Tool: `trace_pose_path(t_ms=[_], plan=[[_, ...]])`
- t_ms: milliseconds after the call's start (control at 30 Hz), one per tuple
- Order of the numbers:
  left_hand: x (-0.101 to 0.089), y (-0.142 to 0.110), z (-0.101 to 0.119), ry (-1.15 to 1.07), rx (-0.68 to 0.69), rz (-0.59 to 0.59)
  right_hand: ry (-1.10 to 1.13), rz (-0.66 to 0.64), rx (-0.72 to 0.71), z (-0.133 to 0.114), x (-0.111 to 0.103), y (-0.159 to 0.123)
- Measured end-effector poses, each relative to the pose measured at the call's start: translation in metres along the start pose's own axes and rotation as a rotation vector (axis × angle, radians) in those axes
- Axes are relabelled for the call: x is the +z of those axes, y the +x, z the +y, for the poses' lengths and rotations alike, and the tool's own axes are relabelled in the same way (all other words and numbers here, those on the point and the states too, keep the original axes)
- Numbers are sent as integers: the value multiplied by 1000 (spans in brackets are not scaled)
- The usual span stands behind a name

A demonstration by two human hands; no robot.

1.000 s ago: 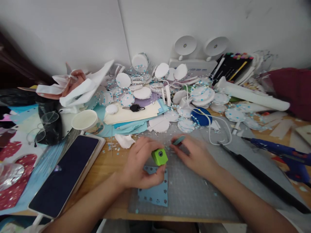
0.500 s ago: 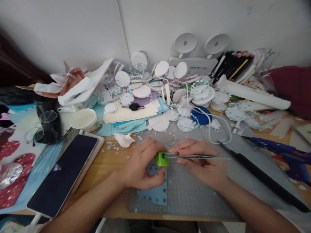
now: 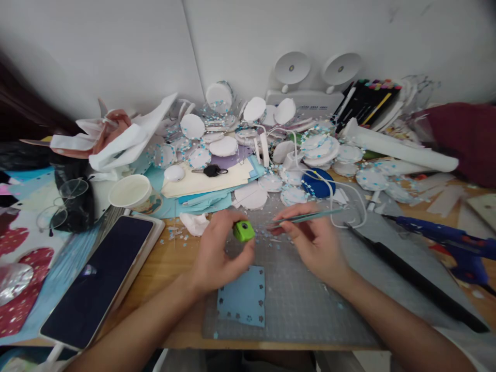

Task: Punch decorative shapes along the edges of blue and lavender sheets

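My left hand (image 3: 227, 253) holds a small bright green craft punch (image 3: 244, 231) between thumb and fingers, its dark round opening turned up and to the right. In my right hand (image 3: 315, 237) is a pair of slim teal tweezers (image 3: 306, 217), gripped between thumb and fingers with the tips pointing left. A gap separates the tweezers from the punch. Below my hands a light blue paper sheet (image 3: 242, 297) with flower-shaped holes along its edges lies on the grey cutting mat (image 3: 302, 315).
White discs (image 3: 223, 146) trimmed with blue bits crowd the back. A phone (image 3: 98, 279) and a paper cup (image 3: 132, 192) are at left. At right lie a black-handled tool (image 3: 422, 279) and a blue glue gun (image 3: 437, 232). Crumpled tissue (image 3: 194, 223) sits beside my left hand.
The tweezers have drawn back from the punch's opening and now tilt up to the right. My left hand has shifted up and left with the punch, uncovering more of the blue paper.
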State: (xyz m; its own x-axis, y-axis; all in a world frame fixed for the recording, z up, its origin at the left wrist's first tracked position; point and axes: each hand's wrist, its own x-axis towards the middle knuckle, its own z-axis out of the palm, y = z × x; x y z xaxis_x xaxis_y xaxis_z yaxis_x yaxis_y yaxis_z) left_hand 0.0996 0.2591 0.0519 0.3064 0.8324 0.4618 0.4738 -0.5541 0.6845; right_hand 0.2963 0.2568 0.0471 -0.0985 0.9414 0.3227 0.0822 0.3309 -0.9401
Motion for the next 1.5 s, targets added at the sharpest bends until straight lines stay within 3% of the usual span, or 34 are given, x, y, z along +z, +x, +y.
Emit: trace_pose_path(t_ms=[100,200,367,500,600,733,933,1033,1133,1233,1333,1500], plan=[[1,2,-2,-22,-147,86,9,-135,112,12,3,0],[1,2,-4,-59,-226,110,-121,-190,86,15,3,1],[3,2,-5,-84,-255,115,-584,-199,-111,10,-7,6],[6,2,-7,-97,-256,131,-1038,-215,-183,11,-13,12],[8,3,-9,-111,-254,127,-1191,-166,-196,11,-14,13],[8,3,-8,-136,-243,115,-1023,-151,-313,4,-9,7],[8,-2,-4,-213,-149,-69,-789,-388,-534,1,3,-3],[9,0,-1,-294,-136,-138,-701,-389,-483,4,4,-3],[3,2,3,-324,-201,-111,-646,-335,-342,4,0,1],[-11,-5,8,-94,-257,-117,-722,-360,-279,7,-3,7],[-26,-27,11,179,-233,-275,-851,-413,-289,11,-3,9],[-33,-60,13,255,-229,-376,-810,-365,-368,6,0,4]])
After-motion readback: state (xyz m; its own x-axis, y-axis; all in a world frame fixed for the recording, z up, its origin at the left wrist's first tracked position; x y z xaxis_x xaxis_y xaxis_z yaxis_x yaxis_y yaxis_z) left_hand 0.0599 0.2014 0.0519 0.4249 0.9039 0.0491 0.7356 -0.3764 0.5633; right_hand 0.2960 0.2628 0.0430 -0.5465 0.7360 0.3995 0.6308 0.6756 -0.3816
